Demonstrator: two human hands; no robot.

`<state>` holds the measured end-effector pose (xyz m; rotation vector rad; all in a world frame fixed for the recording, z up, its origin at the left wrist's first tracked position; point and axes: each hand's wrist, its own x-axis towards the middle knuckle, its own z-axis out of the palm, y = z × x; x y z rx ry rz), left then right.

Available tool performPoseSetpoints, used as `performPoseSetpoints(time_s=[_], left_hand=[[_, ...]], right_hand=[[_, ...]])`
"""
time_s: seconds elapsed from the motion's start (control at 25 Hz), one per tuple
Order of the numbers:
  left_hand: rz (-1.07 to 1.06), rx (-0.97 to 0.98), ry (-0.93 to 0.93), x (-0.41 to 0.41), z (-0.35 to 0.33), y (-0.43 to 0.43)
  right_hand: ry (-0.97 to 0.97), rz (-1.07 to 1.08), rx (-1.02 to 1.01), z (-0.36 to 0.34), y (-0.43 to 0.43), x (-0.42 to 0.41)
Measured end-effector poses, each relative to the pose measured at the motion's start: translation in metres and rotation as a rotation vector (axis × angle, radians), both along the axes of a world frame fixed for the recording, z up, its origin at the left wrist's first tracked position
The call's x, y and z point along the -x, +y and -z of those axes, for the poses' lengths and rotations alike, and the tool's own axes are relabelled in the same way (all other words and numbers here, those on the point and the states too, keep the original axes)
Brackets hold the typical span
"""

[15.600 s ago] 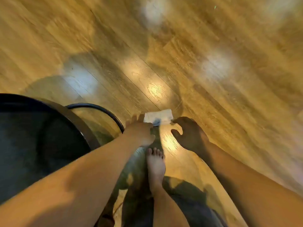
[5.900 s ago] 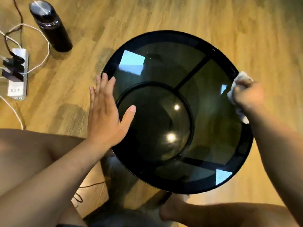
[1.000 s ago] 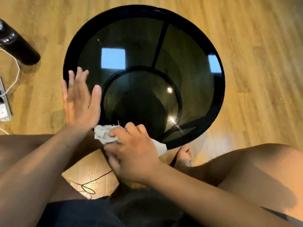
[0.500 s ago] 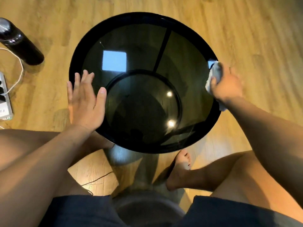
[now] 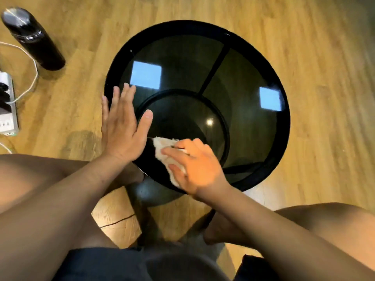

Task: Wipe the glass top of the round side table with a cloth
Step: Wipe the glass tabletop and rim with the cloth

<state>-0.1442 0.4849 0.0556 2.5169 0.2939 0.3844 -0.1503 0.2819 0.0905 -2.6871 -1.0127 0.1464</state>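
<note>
The left hand (image 5: pixel 123 130) lies spread flat, steadying the table (image 5: pixel 284 126), so the right hand (image 5: pixel 194 165), pressing the cloth (image 5: pixel 162 147), should sweep overlapping arcs.

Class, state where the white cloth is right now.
The cloth lies on the near edge of the glass top, pressed under the right hand, beside the left hand.

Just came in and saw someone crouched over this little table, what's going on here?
A person is cleaning a round side table with a dark glass top. The right hand presses a white cloth onto the near edge of the glass. The left hand lies flat and open on the left rim, apparently steadying the table. A black bottle and a power strip sit on the wooden floor to the left.
</note>
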Motion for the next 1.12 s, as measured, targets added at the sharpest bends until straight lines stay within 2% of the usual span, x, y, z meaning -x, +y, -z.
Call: performPoseSetpoints(time_s=[0.08,0.16,0.24,0.28,0.32,0.4,0.48,0.6,0.64,0.68,0.72,0.8,0.88,0.96,1.04,1.12], left_hand=[[-0.02,0.018,-0.013,-0.002,0.002,0.001],[-0.035,0.037,-0.041,-0.002,0.004,0.001],[-0.026,0.071,-0.066,-0.002,0.006,0.002],[-0.019,0.086,-0.077,-0.002,0.005,0.001],[-0.018,0.105,-0.087,-0.003,0.005,0.002],[-0.02,0.117,-0.094,-0.003,0.003,0.002],[0.012,0.157,-0.106,0.0,0.0,0.0],[-0.027,0.488,-0.186,0.002,-0.009,0.013],[-0.065,0.578,-0.199,0.0,-0.012,0.023],[-0.067,0.569,-0.183,-0.003,-0.015,0.031],[-0.03,0.468,-0.143,-0.005,-0.017,0.036],[0.05,0.287,-0.034,-0.009,-0.016,0.032],[0.035,0.213,0.03,-0.014,-0.01,0.024],[0.021,0.119,0.028,-0.016,-0.004,0.02],[0.034,0.058,0.031,-0.017,0.0,0.023],[0.032,0.085,0.023,-0.019,0.002,0.024]], right_hand=[[-0.061,0.231,0.066,-0.005,-0.071,-0.046],[-0.086,0.579,0.128,-0.012,-0.139,-0.104],[0.03,0.893,0.126,-0.022,-0.165,-0.148],[0.056,0.963,0.133,-0.023,-0.158,-0.154],[0.043,0.981,0.139,-0.023,-0.136,-0.149],[-0.063,0.837,0.091,-0.016,-0.067,-0.119],[-0.098,0.556,-0.039,-0.009,0.015,-0.078],[0.029,0.044,-0.13,-0.002,0.121,-0.042],[0.077,-0.066,-0.133,-0.004,0.134,-0.045],[0.099,-0.127,-0.118,-0.005,0.13,-0.052],[0.084,-0.155,-0.096,-0.006,0.112,-0.059],[0.02,-0.012,-0.064,-0.004,0.043,-0.084],[-0.08,0.301,0.006,-0.008,-0.053,-0.126],[-0.092,0.622,0.101,-0.021,-0.135,-0.166],[0.01,0.82,0.077,-0.027,-0.162,-0.193],[-0.003,0.866,0.021,-0.024,-0.116,-0.192]])
